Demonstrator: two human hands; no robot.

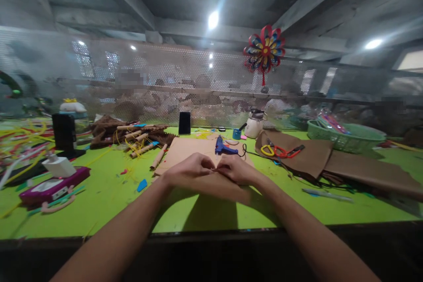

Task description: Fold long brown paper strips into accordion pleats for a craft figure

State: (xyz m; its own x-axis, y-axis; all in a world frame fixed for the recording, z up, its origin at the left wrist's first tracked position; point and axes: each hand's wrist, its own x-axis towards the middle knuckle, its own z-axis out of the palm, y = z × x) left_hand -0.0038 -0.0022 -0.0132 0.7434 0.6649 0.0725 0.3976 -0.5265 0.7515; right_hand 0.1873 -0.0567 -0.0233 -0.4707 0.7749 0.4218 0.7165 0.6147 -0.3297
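Observation:
Both my hands meet above the near middle of the green table. My left hand (194, 165) pinches the edge of a piece of brown paper (218, 186), its fingers closed. Close against it, my right hand (235, 168) grips the same edge between thumb and fingers. The paper hangs toward me below the hands, slightly blurred, and casts a shadow on the table. Just beyond my hands a blue glue gun (225, 146) lies on a tan sheet of board (185, 147), its black cord running right.
Brown paper rolls (139, 144) and crumpled brown paper lie back left. A purple power strip (54, 185) with a white charger sits left. To the right are scissors (284, 151), large brown sheets (370, 169) and a green basket (350, 135). A phone (184, 123) stands at the back.

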